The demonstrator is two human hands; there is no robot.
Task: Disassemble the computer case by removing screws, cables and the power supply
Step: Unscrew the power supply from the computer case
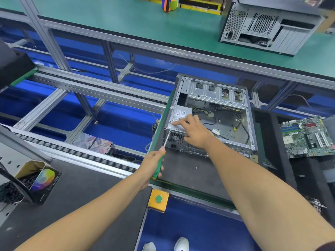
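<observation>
Left hand (pixel 153 163) grips green-handled screwdriver (pixel 159 164) at boxy steel case (pixel 248 124).

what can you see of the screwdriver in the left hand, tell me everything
The screwdriver has a green handle with a yellowish collar near the shaft and a thin, bare metal shaft. The left hand holds the handle, fingers curled round it. The tool slants up and to the right, its tip at the upper left corner of the rear panel of the open computer case, beside the power supply's mesh vent. The tip itself is too small to make out. The right hand rests on the power supply, not touching the tool.
</observation>
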